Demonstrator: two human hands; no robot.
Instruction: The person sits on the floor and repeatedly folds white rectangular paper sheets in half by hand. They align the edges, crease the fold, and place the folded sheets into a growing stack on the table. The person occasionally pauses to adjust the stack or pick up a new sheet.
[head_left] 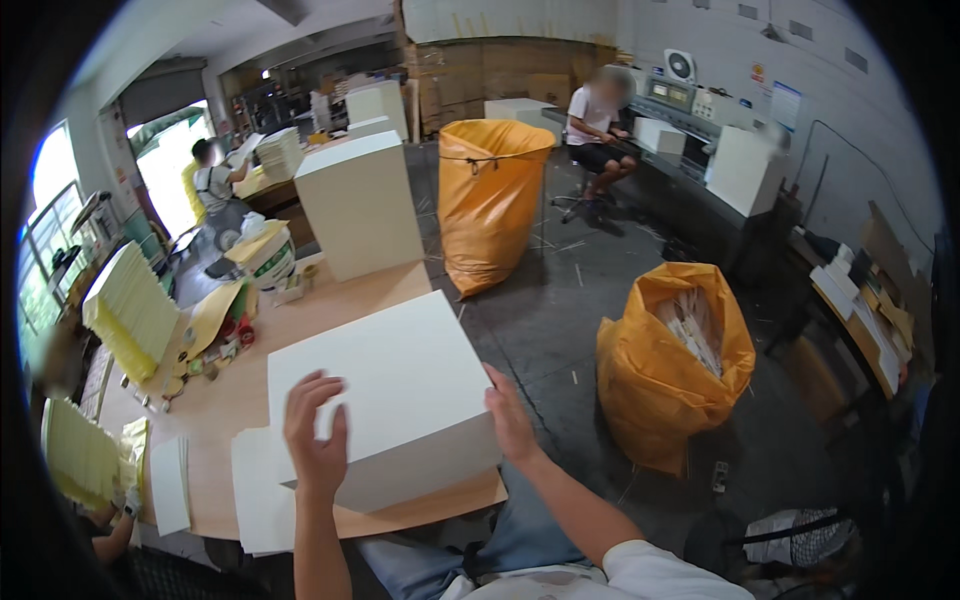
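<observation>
A thick block of white sheets (pixel 385 375), apparently a stack of card, lies near the front edge of the wooden table before me. My left hand (pixel 317 430) is over its near left part, fingers curved and apart, with nothing held; whether it touches the stack is unclear. Against the stack's right side, my right hand (pixel 512 415) rests with fingers stretched along the edge. Loose white sheets (pixel 262 490) stick out from under the stack's left side, and a thin pile of white strips (pixel 170 485) lies farther left.
A tall white stack (pixel 360 205) stands at the table's far end. Pale yellow stacks (pixel 130 310), a white bucket (pixel 265 255) and small tools (pixel 235 335) are at left. Orange sacks (pixel 490 210) (pixel 650 385) stand right of the table. One person (pixel 595 130) sits at a machine; another stands far left.
</observation>
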